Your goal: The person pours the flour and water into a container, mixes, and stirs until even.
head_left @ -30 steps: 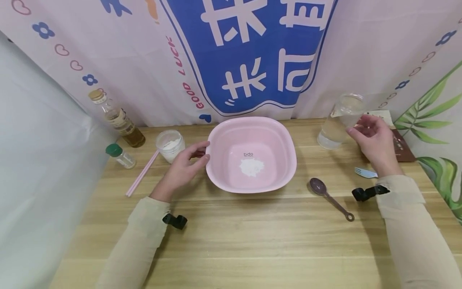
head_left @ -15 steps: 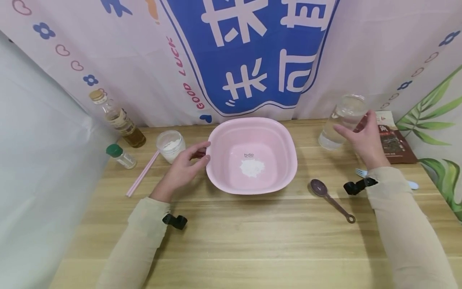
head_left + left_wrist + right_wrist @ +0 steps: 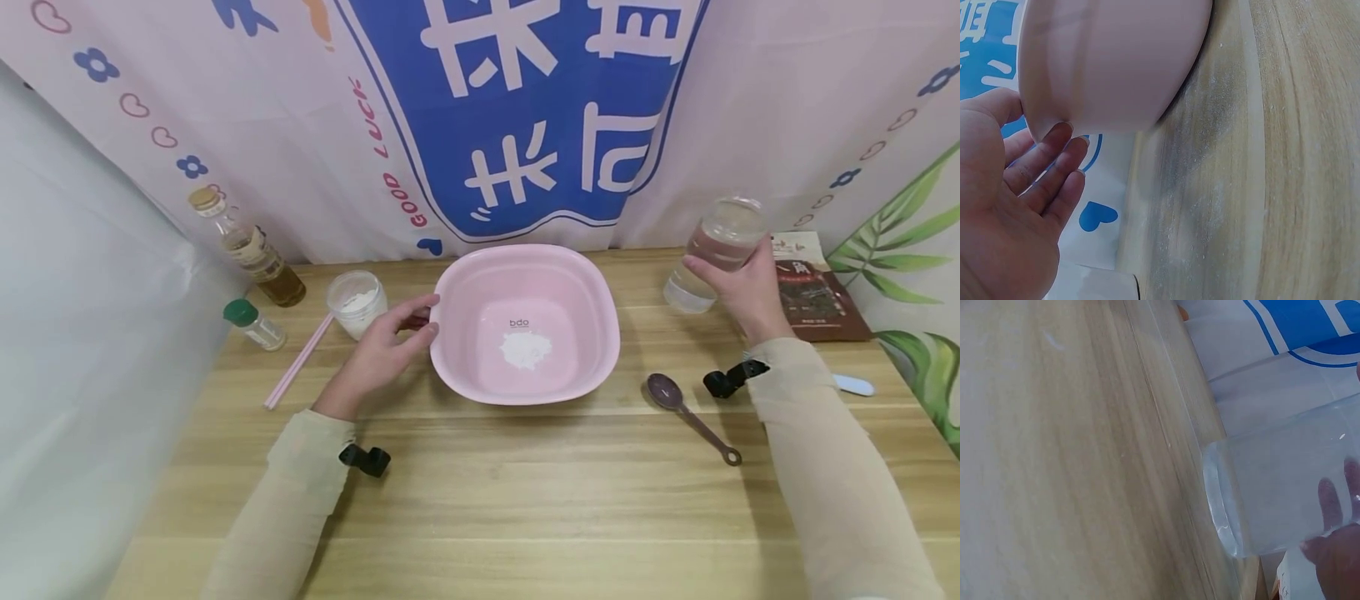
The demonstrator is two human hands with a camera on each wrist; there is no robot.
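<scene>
A pink plastic basin (image 3: 450,367) stands mid-table with a patch of white powder (image 3: 526,349) on its bottom. My left hand (image 3: 378,354) holds the basin's left rim; in the left wrist view its fingertips (image 3: 1060,132) touch the outer wall. At the back right is a tall clear glass (image 3: 688,287) of water. My right hand (image 3: 750,292) grips it, thumb on the near side and fingers round the far side. The right wrist view shows the fingers through the clear wall (image 3: 1272,481). The glass looks upright, its base at the tabletop.
A brown spoon (image 3: 693,417) lies right of the basin. Behind the right hand are a brown packet (image 3: 821,300) and a pale blue handle (image 3: 855,385). At left stand an oil bottle (image 3: 258,258), green-capped shaker (image 3: 255,323) and powder jar (image 3: 356,304), beside pink chopsticks (image 3: 298,362).
My right hand has moved left from beside the glass and closed round it, uncovering more of the packet. My left hand has stayed at the basin's rim.
</scene>
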